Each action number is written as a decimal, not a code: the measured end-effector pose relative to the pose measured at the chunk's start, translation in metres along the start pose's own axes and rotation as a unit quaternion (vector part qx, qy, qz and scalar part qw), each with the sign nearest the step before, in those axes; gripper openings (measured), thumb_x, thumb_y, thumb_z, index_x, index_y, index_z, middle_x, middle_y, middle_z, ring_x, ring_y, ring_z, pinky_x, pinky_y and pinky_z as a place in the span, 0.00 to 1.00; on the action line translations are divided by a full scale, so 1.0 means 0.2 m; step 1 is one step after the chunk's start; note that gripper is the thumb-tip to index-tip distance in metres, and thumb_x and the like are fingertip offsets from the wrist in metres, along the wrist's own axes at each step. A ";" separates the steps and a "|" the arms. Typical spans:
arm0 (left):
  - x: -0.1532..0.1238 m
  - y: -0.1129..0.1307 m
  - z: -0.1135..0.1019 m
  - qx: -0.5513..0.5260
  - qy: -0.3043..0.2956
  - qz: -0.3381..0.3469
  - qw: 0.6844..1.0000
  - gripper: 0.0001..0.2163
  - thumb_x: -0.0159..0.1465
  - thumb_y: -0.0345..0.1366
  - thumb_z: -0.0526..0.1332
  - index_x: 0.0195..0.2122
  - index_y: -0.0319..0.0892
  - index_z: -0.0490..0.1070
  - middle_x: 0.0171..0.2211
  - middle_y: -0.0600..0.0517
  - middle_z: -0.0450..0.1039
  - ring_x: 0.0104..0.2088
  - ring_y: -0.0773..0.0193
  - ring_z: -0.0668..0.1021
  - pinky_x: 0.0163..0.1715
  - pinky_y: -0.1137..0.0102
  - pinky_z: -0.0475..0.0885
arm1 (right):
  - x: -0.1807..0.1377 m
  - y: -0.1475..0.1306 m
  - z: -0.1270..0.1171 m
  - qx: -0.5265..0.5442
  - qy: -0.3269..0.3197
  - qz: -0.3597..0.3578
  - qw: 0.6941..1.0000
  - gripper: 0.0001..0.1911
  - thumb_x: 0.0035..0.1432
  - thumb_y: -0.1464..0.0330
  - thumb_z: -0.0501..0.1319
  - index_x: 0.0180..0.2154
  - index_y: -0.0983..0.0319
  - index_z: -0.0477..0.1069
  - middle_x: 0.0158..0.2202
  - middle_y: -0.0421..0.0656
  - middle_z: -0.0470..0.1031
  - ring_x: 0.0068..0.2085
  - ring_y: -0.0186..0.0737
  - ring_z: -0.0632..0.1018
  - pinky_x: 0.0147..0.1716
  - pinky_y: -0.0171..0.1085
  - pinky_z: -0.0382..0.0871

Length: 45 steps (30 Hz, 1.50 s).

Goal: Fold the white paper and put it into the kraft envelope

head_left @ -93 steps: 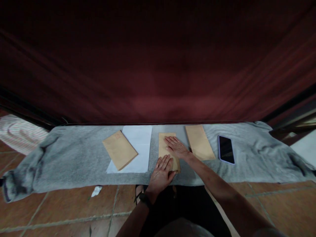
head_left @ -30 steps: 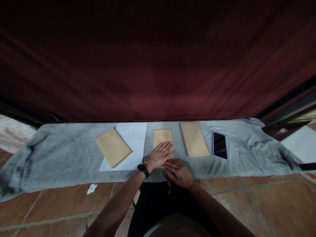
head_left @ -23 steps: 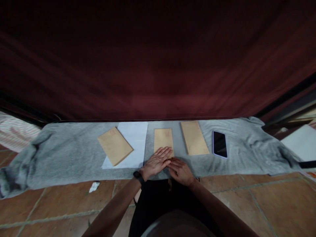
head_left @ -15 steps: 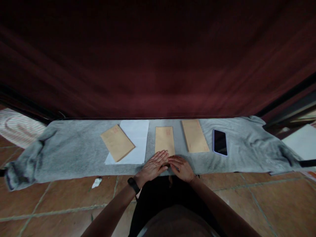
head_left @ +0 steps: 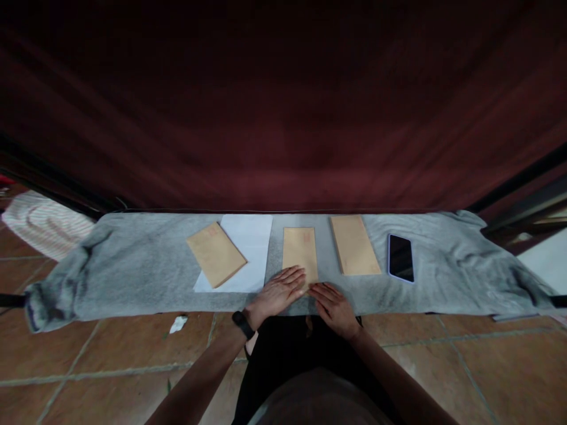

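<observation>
Dark red material [head_left: 283,147] fills the background behind a long cloth-covered surface [head_left: 133,277] in grey, rumpled at both ends, above a floor [head_left: 133,354] of orange-brown tiles. At the far left, a striped cloth [head_left: 44,221] lies bunched beyond the surface's end. Farther along, a crumpled white scrap [head_left: 178,323] rests on the tiles. Above it on the surface, a left-hand tan stack [head_left: 217,255] of what look like envelopes sits askew, covering part of a white sheet [head_left: 257,242].

Next comes the left hand [head_left: 279,291], with a black wristband [head_left: 243,324] at its wrist. It lies palm down, fingers extended and close together, across the lower left part of the middle tan envelope [head_left: 301,251]. That envelope lies flat and nearly straight in front of the person, just right of the white sheet and apart from it, with reddish print near its top right corner. At its lower right corner is the right hand [head_left: 334,308], fingers together and slightly bent; whether they pinch the paper I cannot tell.

Farther right, another tan stack [head_left: 355,245] lies slightly slanted, near the middle envelope but not touching it. Beside that, a dark-screened phone [head_left: 401,258] in a lilac case lies face up. Past the surface's right end, something flat and white [head_left: 547,262] is partly visible.
</observation>
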<state>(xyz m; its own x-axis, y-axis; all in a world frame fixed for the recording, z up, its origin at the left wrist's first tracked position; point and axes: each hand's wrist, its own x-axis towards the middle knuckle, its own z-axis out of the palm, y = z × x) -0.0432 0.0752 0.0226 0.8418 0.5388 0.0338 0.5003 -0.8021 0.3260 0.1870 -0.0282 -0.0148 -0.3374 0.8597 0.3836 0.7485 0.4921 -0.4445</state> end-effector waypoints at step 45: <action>-0.11 0.06 0.10 0.011 0.036 0.011 0.999 0.24 0.75 0.44 0.50 0.70 0.47 0.56 0.71 0.50 0.55 0.71 0.62 0.57 0.71 0.59 0.55 | 0.04 -0.02 -0.02 0.013 -0.001 0.024 1.000 0.21 0.69 0.71 0.53 0.60 0.56 0.71 0.59 0.46 0.76 0.59 0.44 0.76 0.62 0.53 0.68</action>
<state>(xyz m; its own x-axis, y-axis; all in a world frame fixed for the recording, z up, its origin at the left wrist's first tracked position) -0.0523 0.0491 0.0070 0.8362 0.5375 0.1093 0.4870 -0.8192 0.3028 0.1831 -0.0248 -0.0070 -0.3033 0.8824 0.3596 0.7490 0.4541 -0.4825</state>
